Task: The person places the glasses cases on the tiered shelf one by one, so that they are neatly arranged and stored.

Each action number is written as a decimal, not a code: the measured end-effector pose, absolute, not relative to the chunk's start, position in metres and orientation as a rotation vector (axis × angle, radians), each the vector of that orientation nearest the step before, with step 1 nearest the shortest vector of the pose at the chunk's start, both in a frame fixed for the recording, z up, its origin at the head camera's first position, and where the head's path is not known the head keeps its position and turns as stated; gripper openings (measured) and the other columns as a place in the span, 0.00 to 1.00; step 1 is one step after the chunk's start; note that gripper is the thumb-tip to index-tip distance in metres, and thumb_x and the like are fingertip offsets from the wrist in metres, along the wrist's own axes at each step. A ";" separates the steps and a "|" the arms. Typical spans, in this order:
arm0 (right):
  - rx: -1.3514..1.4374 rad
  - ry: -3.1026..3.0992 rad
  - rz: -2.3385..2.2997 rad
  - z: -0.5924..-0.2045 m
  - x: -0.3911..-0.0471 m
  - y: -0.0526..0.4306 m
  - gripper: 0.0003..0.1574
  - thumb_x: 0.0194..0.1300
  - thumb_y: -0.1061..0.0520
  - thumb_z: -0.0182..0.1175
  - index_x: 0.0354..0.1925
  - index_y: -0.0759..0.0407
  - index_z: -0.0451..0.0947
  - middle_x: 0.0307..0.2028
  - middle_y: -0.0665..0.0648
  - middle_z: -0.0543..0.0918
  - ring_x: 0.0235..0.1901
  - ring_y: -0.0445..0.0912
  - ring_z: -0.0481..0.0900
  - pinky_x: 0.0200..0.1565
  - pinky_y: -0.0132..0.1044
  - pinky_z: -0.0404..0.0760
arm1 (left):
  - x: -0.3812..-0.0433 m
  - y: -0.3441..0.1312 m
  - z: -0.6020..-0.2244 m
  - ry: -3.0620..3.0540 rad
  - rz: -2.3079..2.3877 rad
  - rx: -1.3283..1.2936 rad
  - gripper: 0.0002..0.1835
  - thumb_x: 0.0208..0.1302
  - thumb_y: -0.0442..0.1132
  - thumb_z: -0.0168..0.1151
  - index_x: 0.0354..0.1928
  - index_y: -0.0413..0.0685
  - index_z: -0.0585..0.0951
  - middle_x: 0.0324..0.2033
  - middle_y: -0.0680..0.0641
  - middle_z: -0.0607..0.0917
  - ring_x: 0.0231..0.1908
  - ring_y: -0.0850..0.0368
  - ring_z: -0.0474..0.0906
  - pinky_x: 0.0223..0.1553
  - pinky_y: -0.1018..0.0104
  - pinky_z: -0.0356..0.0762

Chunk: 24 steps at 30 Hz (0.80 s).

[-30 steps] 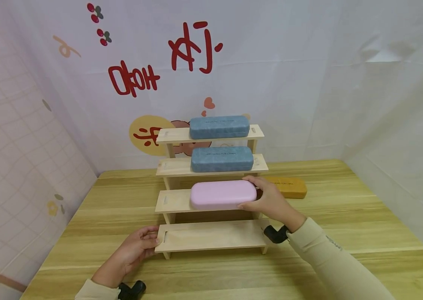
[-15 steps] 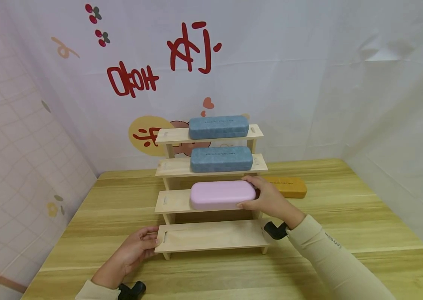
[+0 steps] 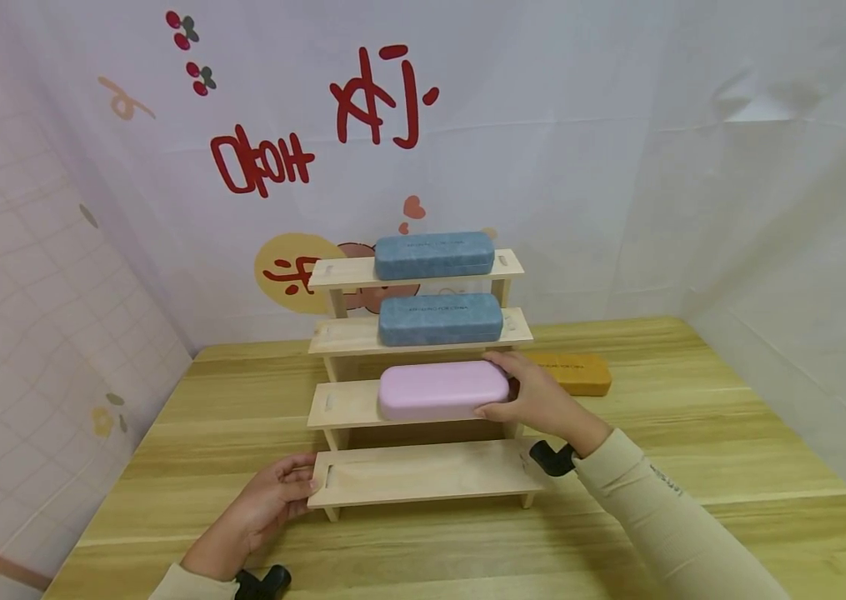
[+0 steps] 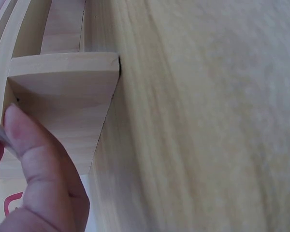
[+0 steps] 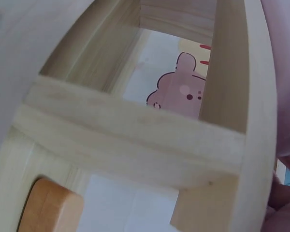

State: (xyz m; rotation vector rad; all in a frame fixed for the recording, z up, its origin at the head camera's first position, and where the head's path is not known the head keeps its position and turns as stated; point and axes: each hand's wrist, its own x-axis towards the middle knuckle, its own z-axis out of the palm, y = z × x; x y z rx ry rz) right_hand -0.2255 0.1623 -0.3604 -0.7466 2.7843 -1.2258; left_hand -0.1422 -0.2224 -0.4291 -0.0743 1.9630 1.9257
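My right hand (image 3: 535, 398) grips the right end of a pink glasses case (image 3: 443, 390), thumb at its front and fingers behind. The case sits on the second step from the bottom of a wooden tiered stand (image 3: 423, 473). My left hand (image 3: 272, 497) pinches the left end of the lowest shelf; in the left wrist view, a finger (image 4: 38, 150) curls under the board's edge. Two blue glasses cases lie above: one blue case (image 3: 434, 256) on the top step and another blue case (image 3: 441, 319) on the step below it. The right wrist view shows the stand's side from close up.
On the wood-grain table (image 3: 423, 550), right of the stand and partly behind my right hand, lies a mustard-yellow glasses case (image 3: 580, 375). A white printed cloth (image 3: 580, 167) hangs behind the table, with more cloth along both sides.
The whole scene shifts slightly left in the head view. Both hands keep their holds, and the pink case stays on its step.
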 end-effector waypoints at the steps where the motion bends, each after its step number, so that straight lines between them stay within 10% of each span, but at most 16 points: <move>1: -0.756 2.779 -1.239 -0.361 -0.225 0.163 0.52 0.52 0.46 0.74 0.68 0.63 0.64 0.61 0.63 0.71 0.46 0.52 0.74 0.46 0.45 0.76 | -0.142 -0.222 -0.429 1.966 1.922 -0.078 0.34 0.66 0.29 0.56 0.67 0.21 0.53 0.39 0.51 0.79 0.36 0.61 0.79 0.37 0.67 0.77; 24: -0.797 2.914 -1.385 -0.367 -0.222 0.231 0.43 0.56 0.57 0.71 0.67 0.62 0.66 0.57 0.62 0.73 0.56 0.57 0.71 0.54 0.56 0.73 | -0.142 -0.223 -0.429 1.975 1.897 -0.052 0.35 0.65 0.31 0.57 0.67 0.21 0.52 0.40 0.51 0.80 0.37 0.60 0.79 0.37 0.67 0.77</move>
